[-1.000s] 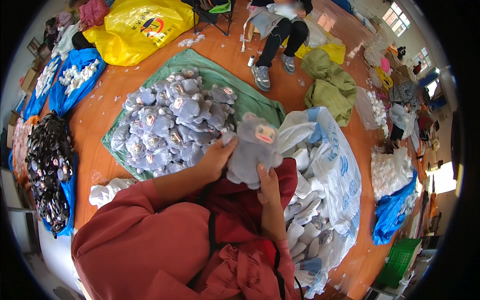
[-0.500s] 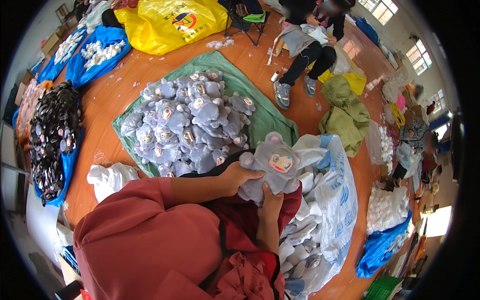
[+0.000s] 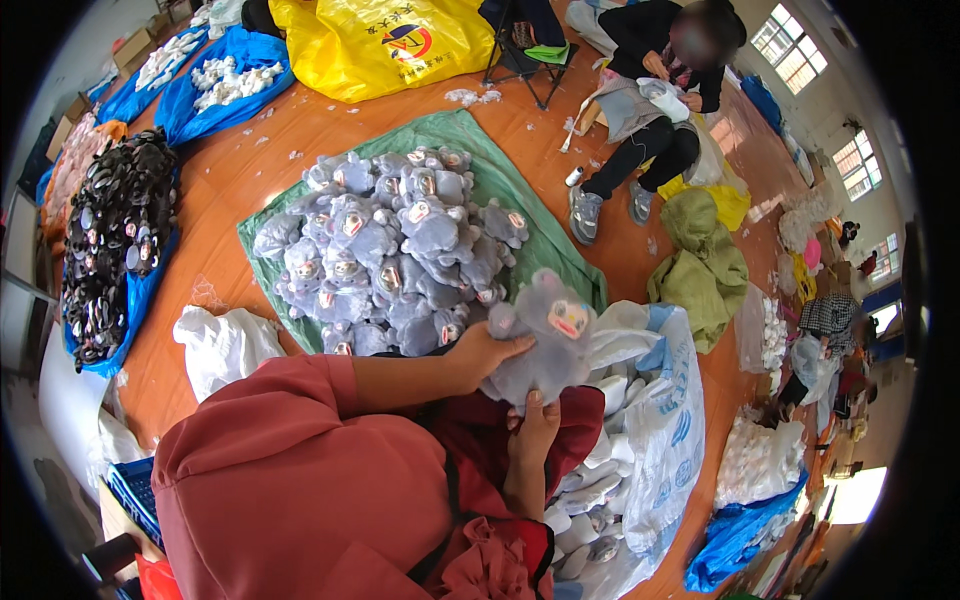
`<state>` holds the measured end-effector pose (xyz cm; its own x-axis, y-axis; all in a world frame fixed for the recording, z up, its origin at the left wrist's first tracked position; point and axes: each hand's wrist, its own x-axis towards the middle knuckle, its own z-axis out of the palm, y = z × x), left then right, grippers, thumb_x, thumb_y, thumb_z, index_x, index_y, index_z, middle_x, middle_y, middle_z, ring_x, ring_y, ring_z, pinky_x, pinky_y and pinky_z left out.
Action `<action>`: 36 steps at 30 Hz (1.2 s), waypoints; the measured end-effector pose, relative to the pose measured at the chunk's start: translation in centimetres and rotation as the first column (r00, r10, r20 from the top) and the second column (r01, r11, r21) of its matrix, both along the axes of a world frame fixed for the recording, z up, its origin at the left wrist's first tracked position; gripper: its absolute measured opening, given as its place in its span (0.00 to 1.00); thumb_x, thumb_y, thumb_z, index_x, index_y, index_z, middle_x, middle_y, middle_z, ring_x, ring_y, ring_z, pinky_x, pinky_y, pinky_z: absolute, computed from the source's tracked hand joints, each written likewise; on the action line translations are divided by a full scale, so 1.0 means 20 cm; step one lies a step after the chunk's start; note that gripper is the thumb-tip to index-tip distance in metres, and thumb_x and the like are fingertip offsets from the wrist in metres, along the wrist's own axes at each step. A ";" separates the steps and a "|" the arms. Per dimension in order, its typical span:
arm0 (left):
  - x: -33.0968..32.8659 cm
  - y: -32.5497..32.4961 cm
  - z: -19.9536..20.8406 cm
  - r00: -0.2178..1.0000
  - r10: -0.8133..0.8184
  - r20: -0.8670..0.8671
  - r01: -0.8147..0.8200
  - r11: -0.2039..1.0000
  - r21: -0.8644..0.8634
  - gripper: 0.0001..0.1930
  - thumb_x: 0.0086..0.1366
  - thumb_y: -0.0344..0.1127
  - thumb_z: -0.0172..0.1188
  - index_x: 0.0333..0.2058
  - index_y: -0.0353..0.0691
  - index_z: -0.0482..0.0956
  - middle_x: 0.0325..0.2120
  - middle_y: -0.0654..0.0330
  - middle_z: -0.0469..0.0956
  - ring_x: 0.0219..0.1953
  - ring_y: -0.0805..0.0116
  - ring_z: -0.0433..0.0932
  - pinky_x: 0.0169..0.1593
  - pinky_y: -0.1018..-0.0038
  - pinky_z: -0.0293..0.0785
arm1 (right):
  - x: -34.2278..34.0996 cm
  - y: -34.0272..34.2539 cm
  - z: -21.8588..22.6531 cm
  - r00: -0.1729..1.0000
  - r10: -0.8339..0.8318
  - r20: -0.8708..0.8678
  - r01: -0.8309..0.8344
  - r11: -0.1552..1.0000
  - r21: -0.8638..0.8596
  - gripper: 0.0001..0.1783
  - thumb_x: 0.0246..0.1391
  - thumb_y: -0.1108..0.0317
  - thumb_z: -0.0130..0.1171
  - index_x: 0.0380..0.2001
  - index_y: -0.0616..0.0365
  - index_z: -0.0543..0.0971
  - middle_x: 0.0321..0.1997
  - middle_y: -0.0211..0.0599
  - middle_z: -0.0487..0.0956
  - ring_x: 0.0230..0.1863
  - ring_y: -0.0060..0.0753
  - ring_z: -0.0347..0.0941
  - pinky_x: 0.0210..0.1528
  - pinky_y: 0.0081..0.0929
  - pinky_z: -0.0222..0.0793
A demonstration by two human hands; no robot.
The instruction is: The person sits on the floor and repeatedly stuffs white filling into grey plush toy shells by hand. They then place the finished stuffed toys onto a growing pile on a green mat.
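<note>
A grey plush toy (image 3: 540,350) with round ears and a small coloured face is held up over my lap, slightly blurred. My left hand (image 3: 487,356) grips it from the left side, thumb across its body just under the raised paw. Lower down, my right hand (image 3: 535,430) pinches the toy's bottom edge, its thumb pointing up. Beyond my hands, a heap of similar grey plush toys (image 3: 390,240) lies on a green cloth sheet (image 3: 470,130). By my right knee, an open white woven sack (image 3: 665,420) holds white and grey pieces (image 3: 600,480).
Black plush pieces (image 3: 120,240) fill a blue sheet at the left. A white bag (image 3: 225,345) lies near my left elbow. Ahead are a large yellow sack (image 3: 350,50) and a folding chair (image 3: 530,60). A seated person (image 3: 650,130) handles white material, beside an olive sack (image 3: 700,270).
The plush toy has tilted, its head leaning to the right, while both hands keep hold of it. The whole view has shifted slightly.
</note>
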<state>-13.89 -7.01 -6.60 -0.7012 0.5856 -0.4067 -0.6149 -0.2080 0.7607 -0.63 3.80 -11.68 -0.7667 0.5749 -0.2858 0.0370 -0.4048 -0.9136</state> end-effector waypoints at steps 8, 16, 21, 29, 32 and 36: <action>-0.67 -0.35 -0.27 0.917 0.352 -0.189 -0.364 0.931 -0.034 0.27 0.62 0.44 0.67 0.54 0.35 0.72 0.44 0.51 0.79 0.42 0.58 0.81 0.44 0.60 0.81 | 0.19 0.34 0.07 0.962 -0.257 -0.090 0.268 0.951 0.151 0.04 0.65 0.67 0.51 0.38 0.54 0.73 0.21 0.29 0.72 0.19 0.18 0.63 0.20 0.16 0.59; -1.13 -0.69 -0.86 0.932 0.239 -0.273 -0.362 0.551 -0.752 0.50 0.55 0.57 0.69 0.69 0.44 0.53 0.54 0.47 0.74 0.53 0.49 0.76 0.48 0.58 0.77 | 0.56 0.63 0.01 0.832 -0.549 0.087 0.496 0.804 0.327 0.04 0.63 0.66 0.54 0.33 0.52 0.73 0.21 0.22 0.69 0.19 0.14 0.60 0.21 0.14 0.55; -1.25 -0.69 -1.34 0.855 -0.341 -0.392 -0.301 0.289 -0.909 0.52 0.53 0.66 0.62 0.71 0.59 0.47 0.70 0.41 0.45 0.67 0.35 0.56 0.66 0.55 0.59 | 0.68 0.77 0.02 0.673 -0.720 0.168 0.624 0.675 0.393 0.06 0.61 0.64 0.55 0.33 0.52 0.74 0.22 0.21 0.69 0.20 0.14 0.61 0.22 0.14 0.56; -1.25 -0.44 -1.34 0.839 -0.462 -0.290 -0.197 0.239 -0.951 0.45 0.55 0.64 0.63 0.69 0.61 0.56 0.71 0.54 0.47 0.68 0.37 0.54 0.64 0.51 0.63 | 0.79 0.76 -0.10 0.637 -0.670 0.381 0.546 0.741 0.390 0.08 0.61 0.61 0.56 0.35 0.52 0.74 0.26 0.22 0.69 0.25 0.16 0.63 0.27 0.15 0.60; -1.18 -0.33 -1.36 0.823 -0.514 -0.241 -0.167 0.186 -0.968 0.45 0.55 0.63 0.63 0.69 0.61 0.56 0.70 0.56 0.49 0.68 0.38 0.55 0.63 0.52 0.64 | 0.82 0.77 -0.22 0.599 -0.673 0.434 0.600 0.736 0.312 0.07 0.61 0.61 0.56 0.33 0.51 0.74 0.25 0.22 0.70 0.23 0.15 0.62 0.25 0.15 0.60; -1.16 -0.22 -1.36 0.794 -0.575 -0.197 -0.154 0.124 -0.980 0.47 0.56 0.60 0.63 0.70 0.55 0.52 0.69 0.46 0.51 0.67 0.35 0.56 0.67 0.53 0.58 | 0.95 0.74 -0.38 0.558 -0.655 0.510 0.605 0.741 0.291 0.07 0.60 0.62 0.56 0.34 0.52 0.75 0.24 0.23 0.72 0.23 0.16 0.65 0.24 0.15 0.63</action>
